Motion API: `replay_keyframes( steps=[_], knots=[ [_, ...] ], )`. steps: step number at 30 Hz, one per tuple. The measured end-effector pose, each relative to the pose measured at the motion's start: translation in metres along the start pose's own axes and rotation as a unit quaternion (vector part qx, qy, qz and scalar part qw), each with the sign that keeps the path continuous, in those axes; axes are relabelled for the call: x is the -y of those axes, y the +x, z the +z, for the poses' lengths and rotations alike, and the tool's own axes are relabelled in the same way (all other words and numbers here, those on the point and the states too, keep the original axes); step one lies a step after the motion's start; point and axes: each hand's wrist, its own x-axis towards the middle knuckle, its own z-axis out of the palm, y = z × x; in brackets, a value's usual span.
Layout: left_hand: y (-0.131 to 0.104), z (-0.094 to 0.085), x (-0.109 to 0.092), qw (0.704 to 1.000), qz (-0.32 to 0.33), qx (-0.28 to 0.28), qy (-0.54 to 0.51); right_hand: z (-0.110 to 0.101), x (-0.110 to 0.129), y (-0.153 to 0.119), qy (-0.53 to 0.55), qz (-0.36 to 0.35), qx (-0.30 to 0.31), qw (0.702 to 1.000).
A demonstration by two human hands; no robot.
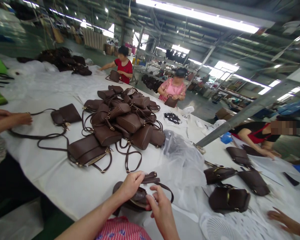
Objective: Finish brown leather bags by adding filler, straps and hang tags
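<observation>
Close in front of me a small dark brown handbag (140,196) sits on the white-covered table, its mouth facing up and its strap looping out to the right. My left hand (132,183) is closed on the bag's upper edge, fingers bunched together. At the right side of the opening, my right hand (160,204) has thumb and fingers curled in against the rim. What lies between those fingertips is too small to make out. Just beyond is a heap of brown handbags (130,121), their straps tangled; one flap bag (83,150) lies at its near left.
Clear plastic sheeting (182,156) lies right of the heap. Several bags, including a dark handbag (229,199), lie further right by a white fan (215,228). Other people's hands appear at left (22,119) and lower right (286,220). A slanting metal post (240,120) rises beyond.
</observation>
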Motion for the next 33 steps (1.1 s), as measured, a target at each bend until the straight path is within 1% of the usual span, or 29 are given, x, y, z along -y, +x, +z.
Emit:
replay_keyframes(
  steps=[2,4,7,9,10,11,13,16,17,18,19,20,22,24,28,33],
  knots=[
    [0.0,0.001,0.002,0.999,0.02,0.012,0.03,-0.005,0.01,-0.002,-0.024,-0.047,0.01,0.999],
    [-0.002,0.002,0.002,0.998,0.03,0.027,0.052,-0.01,0.022,-0.003,-0.011,-0.071,0.052,0.996],
    [-0.004,0.001,0.001,0.998,0.02,0.049,0.036,-0.016,0.03,-0.005,0.085,-0.063,0.132,0.986],
    [-0.005,0.0,-0.001,0.998,0.027,0.046,0.024,-0.018,0.028,-0.006,0.151,-0.044,0.161,0.974],
    [-0.006,-0.001,-0.002,0.998,0.039,0.037,0.028,-0.019,0.026,-0.005,0.166,-0.038,0.168,0.971],
    [-0.006,0.0,-0.002,0.998,0.053,0.026,0.037,-0.02,0.023,-0.004,0.17,-0.035,0.164,0.971],
    [-0.007,0.001,-0.003,0.995,0.074,0.015,0.058,-0.022,0.02,-0.002,0.143,-0.043,0.131,0.98],
    [-0.008,0.006,-0.004,0.995,0.075,0.01,0.064,-0.025,0.024,0.003,0.061,-0.104,0.05,0.991],
    [-0.009,0.008,-0.005,0.995,0.073,0.006,0.062,-0.025,0.026,0.004,0.05,-0.119,0.024,0.991],
    [-0.01,0.01,-0.006,0.995,0.073,0.001,0.061,-0.025,0.029,0.004,0.055,-0.119,0.006,0.991],
    [-0.01,0.011,-0.007,0.995,0.074,-0.001,0.063,-0.025,0.03,0.005,0.073,-0.1,-0.003,0.992],
    [-0.011,0.012,-0.008,0.995,0.075,0.002,0.067,-0.024,0.031,0.005,0.098,-0.066,-0.005,0.993],
    [-0.013,0.013,-0.009,0.994,0.073,0.008,0.083,-0.022,0.029,0.005,0.134,0.011,0.01,0.991],
    [-0.014,0.014,-0.009,0.992,0.066,0.004,0.103,-0.017,0.025,0.005,0.136,0.058,0.028,0.989],
    [-0.015,0.016,-0.007,0.988,0.066,0.0,0.141,-0.009,0.02,0.006,0.106,0.11,0.034,0.988],
    [-0.016,0.018,-0.002,0.979,0.091,-0.004,0.182,-0.007,0.028,0.005,0.109,0.161,0.015,0.981]
  ],
)
